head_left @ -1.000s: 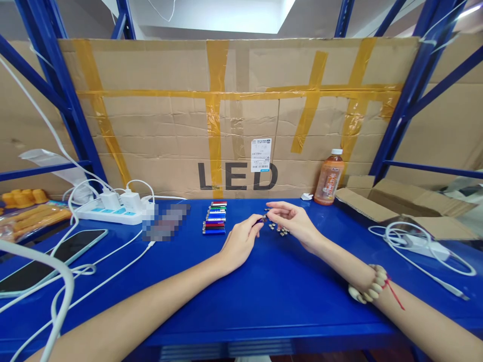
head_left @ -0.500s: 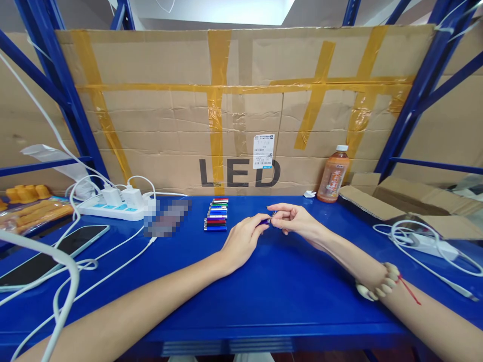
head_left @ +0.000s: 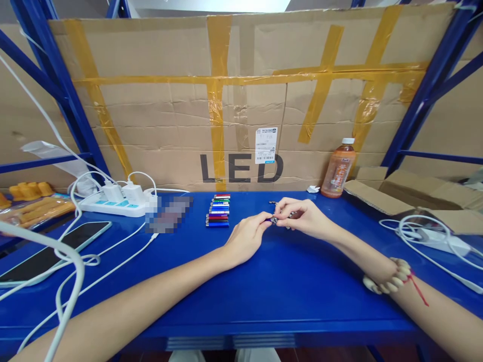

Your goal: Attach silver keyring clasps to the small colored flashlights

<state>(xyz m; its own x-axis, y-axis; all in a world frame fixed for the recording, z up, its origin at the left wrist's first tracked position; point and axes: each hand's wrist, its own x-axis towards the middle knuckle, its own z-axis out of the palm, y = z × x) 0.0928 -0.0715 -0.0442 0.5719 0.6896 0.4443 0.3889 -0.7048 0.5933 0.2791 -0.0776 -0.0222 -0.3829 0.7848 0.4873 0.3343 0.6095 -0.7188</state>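
Note:
My left hand (head_left: 247,237) is closed, thumb and forefinger pinching a small purple tube (head_left: 269,219) that the fingers mostly cover. Against the tube's right end, my right hand (head_left: 305,217) pinches a small silver metal clasp (head_left: 274,220). More bits of shiny metal show between the right-hand fingers, too small to name. Just beyond that hand, a small dark metal piece (head_left: 272,202) lies on the blue table (head_left: 271,286). Left of both hands is a stacked row of slim coloured tubes (head_left: 218,211) with silver ends, in red, green, blue and white.
At left are a power strip (head_left: 116,205) with chargers, white cables, a phone (head_left: 71,249) and bagged orange items (head_left: 35,213). A drink bottle (head_left: 338,170), an open cardboard box (head_left: 407,198) and a coiled white cable (head_left: 426,236) stand at right. Taped cardboard (head_left: 169,120) closes off the back.
My right hand has shifted slightly, and the silver clasp between the hands now shows more plainly. The dark metal piece beyond it has come into sight. The camera view has tilted down a little.

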